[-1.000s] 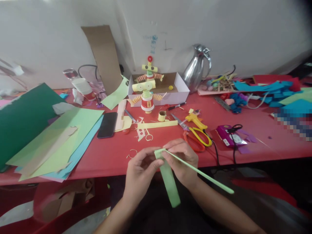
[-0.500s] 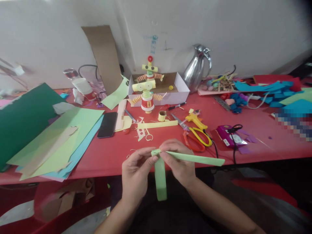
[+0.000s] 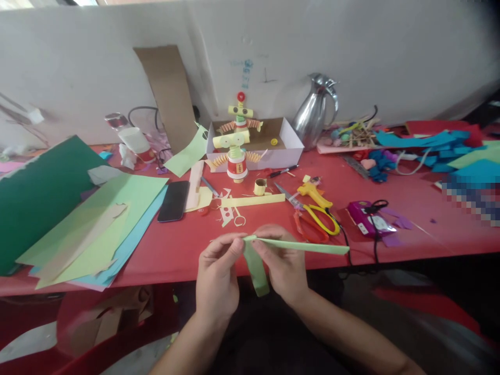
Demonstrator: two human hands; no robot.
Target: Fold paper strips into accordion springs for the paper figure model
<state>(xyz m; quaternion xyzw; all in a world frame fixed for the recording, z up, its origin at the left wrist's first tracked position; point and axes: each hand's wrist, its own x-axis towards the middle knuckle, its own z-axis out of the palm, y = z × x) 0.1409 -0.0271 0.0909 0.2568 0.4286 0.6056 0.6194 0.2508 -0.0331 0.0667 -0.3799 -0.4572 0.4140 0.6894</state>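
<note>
1. Both L hand [image 3: 219, 276] & R hand [image 3: 288, 273] pinching green paper [image 3: 257, 273], nr side, centre.
2. 2 ends of it show: 1 down, 1 R; join part-hidden.
3. 2 paper figures [image 3: 236, 165] far; rear 1 part-blocked.

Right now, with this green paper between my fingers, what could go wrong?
Your left hand and right hand pinch the green paper near its top, leaving two lengths loose, so it might slip or crease crookedly. The length pointing right meets the black cord in this view and could snag if they touch. The scissors lie just beyond your right hand; a careless reach might knock them.
</note>
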